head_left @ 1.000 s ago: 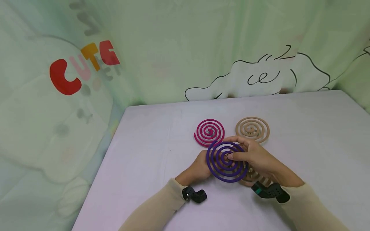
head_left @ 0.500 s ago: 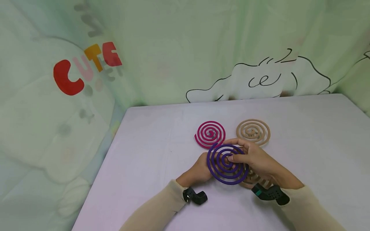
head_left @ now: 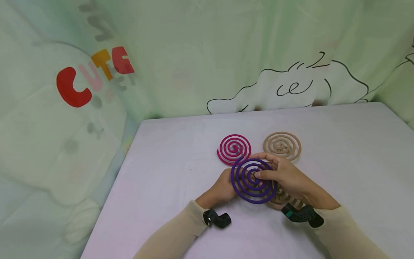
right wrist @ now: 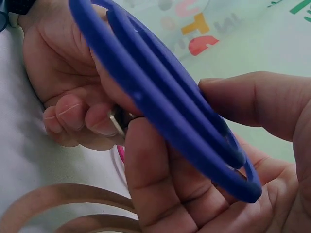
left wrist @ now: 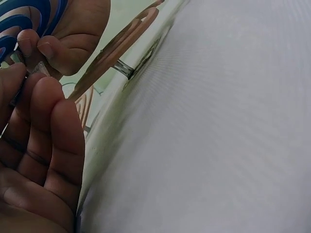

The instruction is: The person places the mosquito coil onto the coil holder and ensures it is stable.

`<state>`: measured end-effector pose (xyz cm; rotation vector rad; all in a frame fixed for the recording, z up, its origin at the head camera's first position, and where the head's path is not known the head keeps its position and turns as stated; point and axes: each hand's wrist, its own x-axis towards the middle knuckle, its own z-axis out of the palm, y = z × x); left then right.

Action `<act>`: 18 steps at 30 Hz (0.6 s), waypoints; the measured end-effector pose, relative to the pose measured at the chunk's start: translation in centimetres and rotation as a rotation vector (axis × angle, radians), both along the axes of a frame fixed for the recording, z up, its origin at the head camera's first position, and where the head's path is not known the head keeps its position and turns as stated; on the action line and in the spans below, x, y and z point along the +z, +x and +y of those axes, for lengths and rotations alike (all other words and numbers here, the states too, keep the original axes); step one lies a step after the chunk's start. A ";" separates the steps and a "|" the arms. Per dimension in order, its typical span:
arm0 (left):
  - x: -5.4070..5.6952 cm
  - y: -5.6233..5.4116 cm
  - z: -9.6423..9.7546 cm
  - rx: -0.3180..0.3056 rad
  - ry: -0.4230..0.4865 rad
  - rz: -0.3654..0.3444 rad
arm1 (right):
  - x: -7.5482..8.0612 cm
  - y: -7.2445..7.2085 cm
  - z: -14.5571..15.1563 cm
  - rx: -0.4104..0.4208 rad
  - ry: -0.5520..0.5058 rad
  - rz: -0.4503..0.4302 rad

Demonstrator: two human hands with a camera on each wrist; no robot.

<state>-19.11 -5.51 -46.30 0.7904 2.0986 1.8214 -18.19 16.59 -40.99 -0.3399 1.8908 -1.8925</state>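
Note:
A purple mosquito coil (head_left: pixel 255 201) is held tilted above the table, looking blue in both wrist views. My right hand (head_left: pixel 288 176) grips it, the thumb on its upper face near the centre and fingers beneath. Behind the coil, my left hand (head_left: pixel 224 185) is partly hidden in the head view. In the left wrist view its thumb and fingers pinch a small metal coil stand (left wrist: pixel 40 70) under the coil's middle; fingers of the right hand touch it too. Whether stand and coil are joined, I cannot tell.
A pink coil (head_left: pixel 234 148) and a tan coil (head_left: pixel 281 145) lie farther back on the white-covered table (head_left: pixel 174 162). Another tan coil (head_left: pixel 275 205) sits partly hidden under the right hand, raised on a metal stand (left wrist: pixel 124 68). A printed green curtain (head_left: pixel 181 54) hangs behind.

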 end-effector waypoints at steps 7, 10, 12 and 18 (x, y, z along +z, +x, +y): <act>0.0 0.0 0.2 0.007 0.065 -0.072 | 0.1 0.0 0.0 -0.017 0.023 -0.015; 0.0 0.0 0.1 0.006 0.064 -0.068 | 0.0 -0.1 0.0 -0.019 0.019 -0.006; 0.0 0.0 0.1 0.009 0.064 -0.063 | 0.0 -0.1 0.0 -0.017 0.013 -0.006; -0.2 -0.1 0.0 0.007 0.059 -0.056 | 0.0 -0.1 0.1 -0.005 -0.006 -0.013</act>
